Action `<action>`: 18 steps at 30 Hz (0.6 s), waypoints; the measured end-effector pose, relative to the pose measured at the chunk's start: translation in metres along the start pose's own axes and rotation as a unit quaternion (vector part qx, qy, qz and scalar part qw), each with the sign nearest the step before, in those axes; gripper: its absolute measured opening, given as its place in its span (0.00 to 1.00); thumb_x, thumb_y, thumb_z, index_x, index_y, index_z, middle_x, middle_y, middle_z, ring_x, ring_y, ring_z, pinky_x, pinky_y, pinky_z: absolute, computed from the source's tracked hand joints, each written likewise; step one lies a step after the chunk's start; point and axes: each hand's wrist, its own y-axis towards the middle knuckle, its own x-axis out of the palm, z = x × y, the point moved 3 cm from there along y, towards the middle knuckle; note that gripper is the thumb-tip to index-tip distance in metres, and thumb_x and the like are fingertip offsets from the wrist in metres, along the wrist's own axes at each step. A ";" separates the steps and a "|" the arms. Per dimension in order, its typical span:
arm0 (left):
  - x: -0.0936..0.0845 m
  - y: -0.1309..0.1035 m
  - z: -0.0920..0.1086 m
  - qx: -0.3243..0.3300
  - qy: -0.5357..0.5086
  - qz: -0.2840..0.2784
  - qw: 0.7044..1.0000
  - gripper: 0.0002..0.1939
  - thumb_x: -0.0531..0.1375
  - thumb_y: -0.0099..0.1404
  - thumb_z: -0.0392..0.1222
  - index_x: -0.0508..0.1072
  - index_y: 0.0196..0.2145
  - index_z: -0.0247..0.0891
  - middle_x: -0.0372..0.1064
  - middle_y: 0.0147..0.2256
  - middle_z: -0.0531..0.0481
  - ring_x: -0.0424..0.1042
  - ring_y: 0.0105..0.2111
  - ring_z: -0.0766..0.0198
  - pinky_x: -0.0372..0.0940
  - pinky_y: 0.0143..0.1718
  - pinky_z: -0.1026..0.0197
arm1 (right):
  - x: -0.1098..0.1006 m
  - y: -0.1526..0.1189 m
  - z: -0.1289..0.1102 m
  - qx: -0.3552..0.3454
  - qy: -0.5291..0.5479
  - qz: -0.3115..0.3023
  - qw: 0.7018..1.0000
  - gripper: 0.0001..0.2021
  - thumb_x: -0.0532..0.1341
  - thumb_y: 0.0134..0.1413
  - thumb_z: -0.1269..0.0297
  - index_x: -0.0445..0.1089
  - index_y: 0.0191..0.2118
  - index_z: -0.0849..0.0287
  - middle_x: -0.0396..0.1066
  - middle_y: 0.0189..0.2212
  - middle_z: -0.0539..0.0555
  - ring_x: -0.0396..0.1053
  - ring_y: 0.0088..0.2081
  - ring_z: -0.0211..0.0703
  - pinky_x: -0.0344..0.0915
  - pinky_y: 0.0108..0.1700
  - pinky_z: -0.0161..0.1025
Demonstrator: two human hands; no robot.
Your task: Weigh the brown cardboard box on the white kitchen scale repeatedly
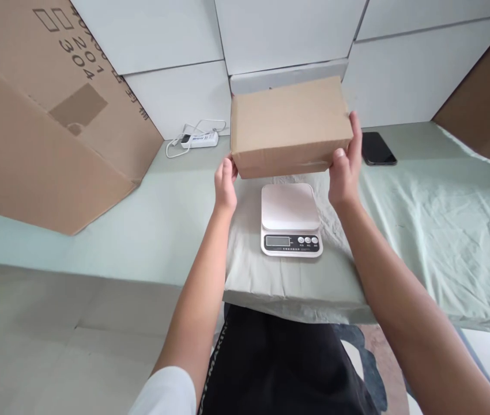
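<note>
A closed brown cardboard box (pixel 290 118) is held up between my two hands, beyond a white kitchen scale (pixel 290 207). My left hand (pixel 226 181) grips the box's lower left corner, its thumb at the front and its other fingers partly hidden behind the box. At the right end, my right hand (pixel 346 164) holds the box with the thumb on the front face and a finger up along the side. The scale lies on the green cloth with nothing on its platform; its display looks blank.
Large cardboard boxes stand at the left (pixel 24 150) and far right (pixel 487 104). A white power strip with a cable (pixel 202 139) lies by the white wall panels (pixel 180 92). A black phone (pixel 378 148) rests on the cloth-covered table (pixel 435 213) to the right.
</note>
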 end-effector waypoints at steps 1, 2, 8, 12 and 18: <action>-0.001 0.000 -0.009 -0.011 -0.003 0.001 1.000 0.47 0.54 0.66 0.85 0.79 0.63 0.45 0.78 0.65 0.39 0.68 0.75 0.42 0.67 0.75 0.44 | 0.005 -0.003 0.008 0.004 0.024 0.003 1.000 0.51 0.53 0.57 0.16 0.43 0.81 0.26 0.49 0.83 0.41 0.45 0.85 0.66 0.50 0.85 0.72; -0.002 -0.002 -0.017 -0.020 -0.005 -0.003 1.000 0.48 0.54 0.66 0.86 0.78 0.63 0.45 0.78 0.66 0.39 0.67 0.76 0.42 0.66 0.76 0.44 | 0.009 -0.007 0.013 0.011 0.029 -0.001 1.000 0.53 0.54 0.56 0.15 0.42 0.82 0.27 0.49 0.83 0.42 0.45 0.85 0.66 0.51 0.84 0.72; 0.005 -0.011 -0.037 -0.059 -0.021 -0.022 0.998 0.46 0.57 0.66 0.84 0.77 0.64 0.48 0.76 0.67 0.41 0.62 0.79 0.42 0.62 0.79 0.41 | -0.004 -0.023 0.006 0.107 -0.022 0.009 0.994 0.52 0.54 0.54 0.14 0.42 0.80 0.20 0.54 0.81 0.33 0.44 0.85 0.60 0.52 0.85 0.67; 0.010 -0.011 -0.048 -0.078 -0.028 -0.022 0.996 0.46 0.59 0.65 0.84 0.78 0.63 0.47 0.77 0.67 0.39 0.63 0.78 0.41 0.64 0.78 0.40 | -0.005 -0.024 0.007 0.112 -0.012 0.034 0.993 0.53 0.56 0.53 0.14 0.48 0.80 0.29 0.55 0.81 0.42 0.49 0.84 0.61 0.51 0.85 0.69; 0.007 -0.010 -0.058 -0.091 -0.018 -0.006 0.996 0.49 0.58 0.60 0.88 0.80 0.60 0.46 0.78 0.67 0.40 0.66 0.76 0.39 0.67 0.75 0.41 | 0.003 -0.028 0.021 0.116 -0.006 0.025 0.993 0.58 0.53 0.52 0.14 0.49 0.81 0.40 0.56 0.80 0.53 0.49 0.84 0.62 0.51 0.85 0.64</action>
